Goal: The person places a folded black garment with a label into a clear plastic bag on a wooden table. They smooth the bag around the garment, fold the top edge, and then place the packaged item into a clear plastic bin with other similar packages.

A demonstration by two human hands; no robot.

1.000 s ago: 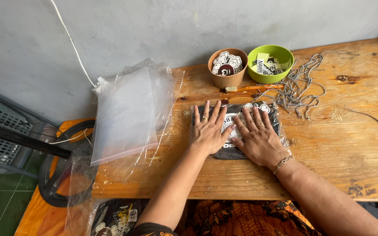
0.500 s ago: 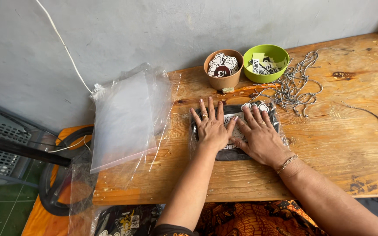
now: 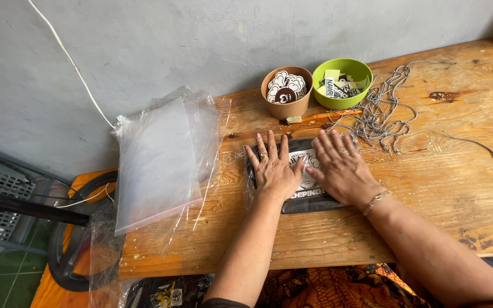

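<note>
A: What is the largest surface?
B: A rough, knotted wooden table, set against a grey plastered wall.

A: And lying at its left end?
B: A stack of clear, glossy plastic bags, rectangular and crinkled at the edges, overhanging the table's left side.

A: What do the hands rest on?
B: A folded black garment with a white print, sealed in a clear plastic sleeve, lying flat near the table's middle. The left hand presses its left half, the right hand its right half; both palms are down with fingers spread and extended, grasping nothing.

A: What stands beyond it?
B: To the far side, a round brown paper cup of die-cut stickers, and just right of it a smooth lime-green plastic bowl of printed labels. Right of these lies a tangle of fine metal ball chains. A slim orange stick lies between the cup and the garment.
</note>
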